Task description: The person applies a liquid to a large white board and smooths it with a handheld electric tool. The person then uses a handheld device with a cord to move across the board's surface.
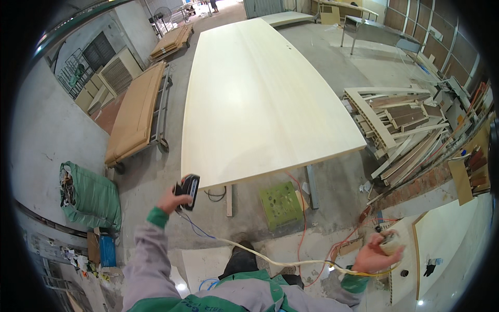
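My left hand (172, 199) is closed around a black boxy device (191, 190), held beside the near left corner of a long pale wooden panel (244, 104). Its exact kind does not show. From below that hand a white cable (249, 250), with blue wire near the left end, sags across in front of me to my right hand (375, 254). The fingers there are curled around a pale, roundish thing (391, 244), mostly covered and hard to identify. My right hand is over at the right, near a white board (442, 244).
A green plastic crate (281, 206) sits under the panel's near edge. Red hose (304, 229) runs along the floor. Wood scraps (405, 125) are heaped at the right. Brown panels (136, 112) lie on a wheeled cart at the left, beyond a green sack (91, 195).
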Demonstrator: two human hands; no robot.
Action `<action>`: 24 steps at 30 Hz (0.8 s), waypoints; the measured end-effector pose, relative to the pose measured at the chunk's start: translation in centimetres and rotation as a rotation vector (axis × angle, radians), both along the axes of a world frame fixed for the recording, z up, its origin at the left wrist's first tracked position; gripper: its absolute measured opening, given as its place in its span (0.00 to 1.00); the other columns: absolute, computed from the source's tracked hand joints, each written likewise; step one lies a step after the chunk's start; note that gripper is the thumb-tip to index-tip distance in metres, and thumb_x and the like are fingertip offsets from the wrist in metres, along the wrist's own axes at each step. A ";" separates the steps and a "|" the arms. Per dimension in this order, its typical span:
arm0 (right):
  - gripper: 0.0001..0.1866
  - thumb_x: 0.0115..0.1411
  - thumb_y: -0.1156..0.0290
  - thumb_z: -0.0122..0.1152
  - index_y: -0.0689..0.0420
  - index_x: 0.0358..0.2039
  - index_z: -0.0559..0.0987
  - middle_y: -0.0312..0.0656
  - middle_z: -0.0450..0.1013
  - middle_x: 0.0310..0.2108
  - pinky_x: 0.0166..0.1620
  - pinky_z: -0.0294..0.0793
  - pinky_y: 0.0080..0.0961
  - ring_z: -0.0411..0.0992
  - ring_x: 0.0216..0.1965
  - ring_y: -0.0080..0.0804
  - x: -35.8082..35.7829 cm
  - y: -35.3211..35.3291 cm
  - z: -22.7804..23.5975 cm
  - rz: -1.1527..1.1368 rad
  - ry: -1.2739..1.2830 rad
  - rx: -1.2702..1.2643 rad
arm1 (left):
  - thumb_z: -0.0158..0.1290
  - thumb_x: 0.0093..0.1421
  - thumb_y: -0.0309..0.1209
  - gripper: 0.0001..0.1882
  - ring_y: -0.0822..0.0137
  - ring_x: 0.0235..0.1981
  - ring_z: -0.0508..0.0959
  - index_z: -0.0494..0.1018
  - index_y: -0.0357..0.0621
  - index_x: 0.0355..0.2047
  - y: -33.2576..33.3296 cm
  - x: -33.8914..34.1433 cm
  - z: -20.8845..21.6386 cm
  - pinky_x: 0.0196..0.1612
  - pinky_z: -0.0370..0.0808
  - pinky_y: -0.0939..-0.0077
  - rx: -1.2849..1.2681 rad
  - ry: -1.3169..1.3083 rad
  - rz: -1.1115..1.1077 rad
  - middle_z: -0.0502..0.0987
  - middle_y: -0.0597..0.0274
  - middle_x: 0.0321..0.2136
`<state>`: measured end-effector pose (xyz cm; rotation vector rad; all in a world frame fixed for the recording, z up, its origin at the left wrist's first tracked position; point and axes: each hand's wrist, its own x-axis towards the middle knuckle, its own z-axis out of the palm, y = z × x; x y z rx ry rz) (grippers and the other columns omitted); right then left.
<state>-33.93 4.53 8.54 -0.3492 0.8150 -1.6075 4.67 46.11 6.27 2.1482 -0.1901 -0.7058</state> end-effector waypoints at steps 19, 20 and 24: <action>0.30 0.67 0.39 0.55 0.59 0.40 0.76 0.40 0.74 0.27 0.24 0.64 0.27 0.68 0.21 0.26 28.9 22.0 0.2 0.359 0.087 0.022 | 0.65 0.51 0.63 0.53 0.45 0.48 0.81 0.59 0.46 0.68 -6.6 22.9 -6.6 0.52 0.77 0.53 0.511 -0.528 -0.646 0.78 0.43 0.49; 0.30 0.67 0.39 0.55 0.59 0.40 0.76 0.39 0.74 0.27 0.24 0.64 0.27 0.68 0.21 0.26 29.0 22.0 0.1 0.361 0.087 -0.009 | 0.64 0.52 0.63 0.53 0.45 0.48 0.81 0.57 0.47 0.69 -6.3 22.8 -6.7 0.52 0.77 0.52 0.532 -0.514 -0.659 0.78 0.43 0.48; 0.30 0.66 0.39 0.56 0.59 0.40 0.76 0.38 0.73 0.26 0.23 0.63 0.26 0.67 0.21 0.25 29.2 21.8 -0.2 0.378 0.069 0.019 | 0.62 0.54 0.62 0.52 0.45 0.47 0.81 0.57 0.39 0.67 -6.1 22.3 -6.9 0.50 0.77 0.51 0.510 -0.585 -0.665 0.78 0.42 0.47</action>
